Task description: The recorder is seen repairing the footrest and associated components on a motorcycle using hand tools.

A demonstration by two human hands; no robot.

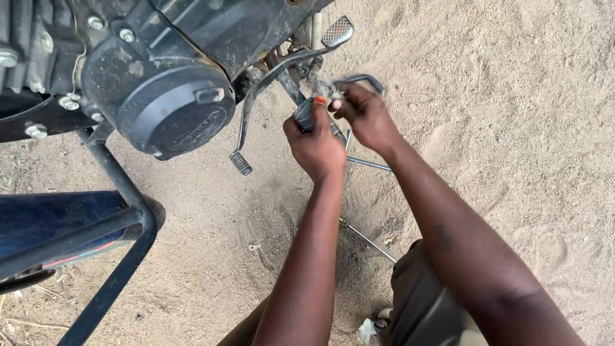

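Two hands are working at far centre: one left hand [315, 144] and one right hand [366, 115]. One black engine cover [168, 106] is showing far left. Two thin metal rods [368, 238] are lying on the sand.

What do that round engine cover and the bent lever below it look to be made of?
Engine cover: probably cast metal painted matt black, though plastic is possible; dull, dusty, bolted on. Lever: bare steel by its grey sheen, with a ribbed tip, likely rubber.
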